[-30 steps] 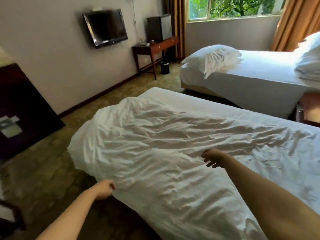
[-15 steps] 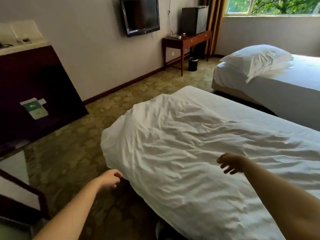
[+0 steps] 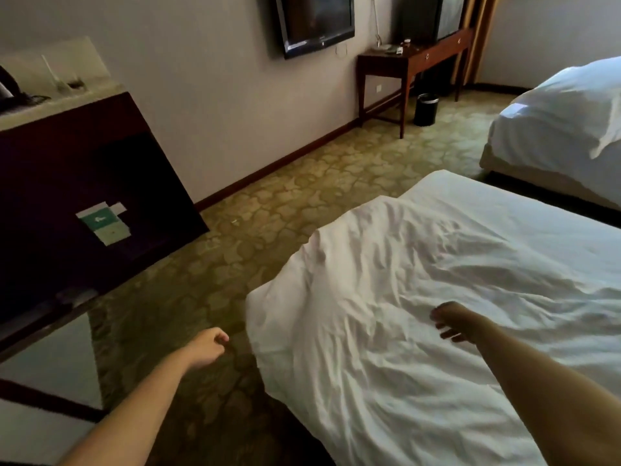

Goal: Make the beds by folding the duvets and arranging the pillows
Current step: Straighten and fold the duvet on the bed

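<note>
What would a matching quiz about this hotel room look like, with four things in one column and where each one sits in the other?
Things:
1. television
2. bin
3. duvet
4. pillow

Places:
A. crumpled on the near bed
B. on the far bed
C. mounted on the wall
D. on the carpet by the desk

Pairs: 1-C, 2-D, 3-A, 4-B
</note>
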Demonstrator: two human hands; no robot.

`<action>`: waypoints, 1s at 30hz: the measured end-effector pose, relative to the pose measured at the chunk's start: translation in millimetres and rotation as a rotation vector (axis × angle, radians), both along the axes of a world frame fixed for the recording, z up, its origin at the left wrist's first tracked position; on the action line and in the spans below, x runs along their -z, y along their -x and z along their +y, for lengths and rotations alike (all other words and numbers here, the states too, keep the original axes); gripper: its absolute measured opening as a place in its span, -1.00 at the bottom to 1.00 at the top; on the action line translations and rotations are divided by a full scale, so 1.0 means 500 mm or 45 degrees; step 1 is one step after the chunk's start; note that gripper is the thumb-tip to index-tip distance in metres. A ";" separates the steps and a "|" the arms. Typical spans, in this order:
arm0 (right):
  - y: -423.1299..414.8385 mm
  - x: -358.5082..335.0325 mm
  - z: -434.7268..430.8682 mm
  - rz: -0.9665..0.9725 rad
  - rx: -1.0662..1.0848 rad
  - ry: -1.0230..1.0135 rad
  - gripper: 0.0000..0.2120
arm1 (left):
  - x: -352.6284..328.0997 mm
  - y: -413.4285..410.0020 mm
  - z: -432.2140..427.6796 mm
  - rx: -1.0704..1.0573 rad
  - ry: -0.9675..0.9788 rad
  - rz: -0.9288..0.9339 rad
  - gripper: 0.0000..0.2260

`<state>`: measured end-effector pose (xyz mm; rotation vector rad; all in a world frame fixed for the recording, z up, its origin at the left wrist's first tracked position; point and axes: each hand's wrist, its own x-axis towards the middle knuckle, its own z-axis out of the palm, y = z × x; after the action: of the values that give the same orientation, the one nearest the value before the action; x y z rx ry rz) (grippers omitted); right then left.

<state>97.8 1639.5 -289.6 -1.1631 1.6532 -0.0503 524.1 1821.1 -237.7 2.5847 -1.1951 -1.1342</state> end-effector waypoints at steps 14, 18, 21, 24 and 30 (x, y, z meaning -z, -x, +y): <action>-0.481 0.203 0.003 -0.203 0.464 -0.258 -0.81 | 0.342 -0.205 -0.303 0.075 -0.368 0.428 -0.30; -0.618 0.308 0.050 -0.145 0.814 -0.441 -0.71 | 0.476 -0.232 -0.437 0.042 -0.563 0.631 0.07; -0.695 0.348 0.054 -0.186 1.152 -0.473 -0.72 | 0.491 -0.206 -0.491 0.068 -0.501 0.894 -0.42; -0.743 0.344 0.030 -0.212 1.472 -0.401 -0.72 | 0.456 -0.287 -0.511 0.090 -0.447 1.126 -0.67; -0.808 0.317 0.026 0.254 2.273 -0.140 -0.34 | 0.466 -0.804 -0.568 0.464 -0.743 0.465 -0.39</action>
<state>501.8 1652.7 -448.0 0.6950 2.3001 -0.9406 926.2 1537.0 -470.9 2.3718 -1.4413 -2.2067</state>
